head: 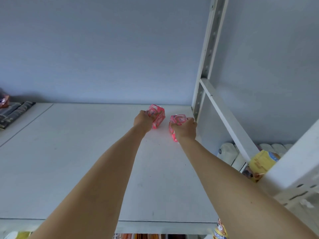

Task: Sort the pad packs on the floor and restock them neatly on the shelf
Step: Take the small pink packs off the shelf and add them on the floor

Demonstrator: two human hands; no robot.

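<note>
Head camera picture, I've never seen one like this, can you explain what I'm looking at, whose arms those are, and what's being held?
There is no machine here. A person wears a wide-angle camera on the head, so you see their own two bare arms reaching forward over a pale shelf board.

The left hand grips one pink pad pack, and the right hand grips a second pink pack. Both packs are at the back of the shelf, near the wall and the white upright post.

At the far left lie some dark packets. To the right, lower down, sit a yellow package and pale rounded packs.
</note>
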